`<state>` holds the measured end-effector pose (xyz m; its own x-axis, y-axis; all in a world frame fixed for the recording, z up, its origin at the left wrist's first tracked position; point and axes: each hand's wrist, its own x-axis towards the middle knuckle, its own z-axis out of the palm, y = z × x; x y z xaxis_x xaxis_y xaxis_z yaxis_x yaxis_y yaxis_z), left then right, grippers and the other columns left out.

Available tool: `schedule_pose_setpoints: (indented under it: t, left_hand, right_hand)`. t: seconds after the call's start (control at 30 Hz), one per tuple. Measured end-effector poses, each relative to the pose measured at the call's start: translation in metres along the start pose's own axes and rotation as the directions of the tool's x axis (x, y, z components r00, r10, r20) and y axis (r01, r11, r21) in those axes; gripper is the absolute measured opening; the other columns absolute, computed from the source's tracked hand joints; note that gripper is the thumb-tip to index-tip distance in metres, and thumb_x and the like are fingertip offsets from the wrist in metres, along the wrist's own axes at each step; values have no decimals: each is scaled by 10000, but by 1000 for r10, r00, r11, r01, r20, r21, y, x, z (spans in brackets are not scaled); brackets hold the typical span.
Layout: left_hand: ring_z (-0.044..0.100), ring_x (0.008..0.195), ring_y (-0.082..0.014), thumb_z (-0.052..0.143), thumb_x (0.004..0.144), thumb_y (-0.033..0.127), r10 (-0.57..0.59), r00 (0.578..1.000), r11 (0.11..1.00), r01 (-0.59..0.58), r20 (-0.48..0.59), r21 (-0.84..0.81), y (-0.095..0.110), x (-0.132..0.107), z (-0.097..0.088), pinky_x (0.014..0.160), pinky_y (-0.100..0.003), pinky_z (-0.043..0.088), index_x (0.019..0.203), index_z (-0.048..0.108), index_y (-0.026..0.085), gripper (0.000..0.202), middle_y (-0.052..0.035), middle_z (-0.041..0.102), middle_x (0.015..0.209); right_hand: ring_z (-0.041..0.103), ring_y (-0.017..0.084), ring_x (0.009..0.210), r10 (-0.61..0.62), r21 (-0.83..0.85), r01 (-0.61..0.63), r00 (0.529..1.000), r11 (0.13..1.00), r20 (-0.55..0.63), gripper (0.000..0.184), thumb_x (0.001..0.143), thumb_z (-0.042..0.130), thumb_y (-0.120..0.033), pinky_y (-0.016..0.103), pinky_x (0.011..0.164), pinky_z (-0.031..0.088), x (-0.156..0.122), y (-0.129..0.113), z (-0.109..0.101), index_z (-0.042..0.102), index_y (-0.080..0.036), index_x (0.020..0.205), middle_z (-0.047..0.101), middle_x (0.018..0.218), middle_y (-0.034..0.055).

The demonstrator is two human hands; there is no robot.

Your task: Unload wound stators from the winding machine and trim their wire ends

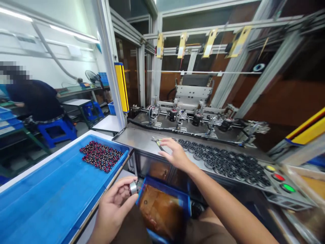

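My left hand [114,205] is closed around a small silver metal cylinder [133,187], held low over the gap between the blue tray [50,200] and a small blue bin [165,206]. My right hand [175,154] reaches forward over the steel bench [138,139] with fingers spread and nothing in them. It hovers beside a small tool with a yellow-green handle [158,143] and next to several dark round motor parts [223,162] laid in rows on the bench.
The blue tray holds several red-and-black wound parts [101,156]. A fixture with mounted motors [195,118] stands behind the bench. Yellow, red and green buttons [279,178] sit at the right. A person in dark clothes [35,98] sits at far left.
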<state>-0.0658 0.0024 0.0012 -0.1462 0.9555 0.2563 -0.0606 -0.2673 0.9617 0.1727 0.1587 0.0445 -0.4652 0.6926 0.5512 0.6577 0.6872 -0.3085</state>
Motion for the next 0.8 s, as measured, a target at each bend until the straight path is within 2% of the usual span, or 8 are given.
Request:
schedule_pose_setpoints:
  t: [0.07, 0.13, 0.23, 0.37, 0.47, 0.53, 0.67, 0.8]
  left_hand:
    - [708, 1068, -173, 769, 781, 191, -69, 998, 996, 68, -11, -49, -3, 2, -6, 938, -189, 548, 1092, 704, 230, 321, -66, 738, 1175]
    - [704, 1077, -167, 780, 771, 191, -112, 993, 990, 109, -36, -86, -2, 4, -11, 940, -182, 543, 1079, 710, 227, 318, -64, 742, 1174]
    - [720, 1021, -152, 802, 745, 175, -160, 984, 977, 146, -76, -156, 0, 11, -14, 909, -179, 555, 1034, 724, 212, 301, -65, 759, 1124]
    - [725, 938, -144, 816, 729, 158, -196, 980, 941, 180, -24, -287, -7, 23, -11, 831, -207, 584, 1053, 723, 219, 343, -67, 752, 1125]
    - [708, 972, -156, 814, 740, 166, -191, 981, 907, 188, 30, -376, -14, 27, -6, 841, -237, 584, 1090, 710, 230, 371, -67, 734, 1154]
    - [703, 940, -155, 784, 783, 215, -174, 983, 897, 180, 52, -404, -14, 28, -3, 799, -242, 590, 1099, 705, 220, 326, -80, 715, 1187]
    - [697, 781, -110, 686, 874, 273, -161, 987, 904, 144, -7, -402, -8, 24, 2, 684, -206, 570, 1060, 706, 193, 203, -83, 727, 1138]
    - [700, 731, -114, 704, 841, 279, -173, 983, 893, 127, -67, -432, 1, 24, 6, 640, -211, 559, 987, 699, 157, 190, -97, 744, 1094]
  right_hand:
    - [615, 308, 1176, 79, -83, -79, 997, 993, 2, 365, 802, 733, -282, 500, 1016, 497, 19, 32, 29, 656, -150, 1134, 647, 1224, 196]
    - [551, 360, 1261, 127, -147, -119, 991, 982, 49, 529, 786, 740, -333, 542, 1054, 452, 28, 53, 50, 615, -109, 1249, 585, 1323, 251]
    - [465, 426, 1331, 154, -218, -117, 975, 969, 159, 699, 803, 711, -425, 584, 1086, 389, 30, 67, 61, 532, -34, 1355, 485, 1415, 314]
    - [503, 426, 1280, 124, -281, -39, 948, 959, 292, 595, 909, 553, -448, 601, 1078, 363, 27, 72, 55, 545, -41, 1343, 557, 1349, 286]
    - [543, 389, 1233, 96, -321, 24, 931, 947, 353, 565, 946, 482, -424, 526, 1056, 411, 22, 74, 50, 529, -27, 1346, 579, 1317, 271]
    - [576, 363, 1183, 76, -351, 61, 927, 934, 366, 552, 957, 455, -418, 487, 1030, 442, 18, 75, 47, 520, -36, 1350, 601, 1279, 258]
    - [665, 321, 945, -20, -368, 144, 947, 919, 320, 450, 949, 424, -391, 447, 867, 538, 16, 79, 41, 620, -93, 1222, 692, 999, 194]
    - [691, 286, 659, -206, -276, 259, 957, 925, 206, 398, 932, 384, -389, 410, 619, 584, 27, 85, 31, 726, -189, 885, 698, 740, 154]
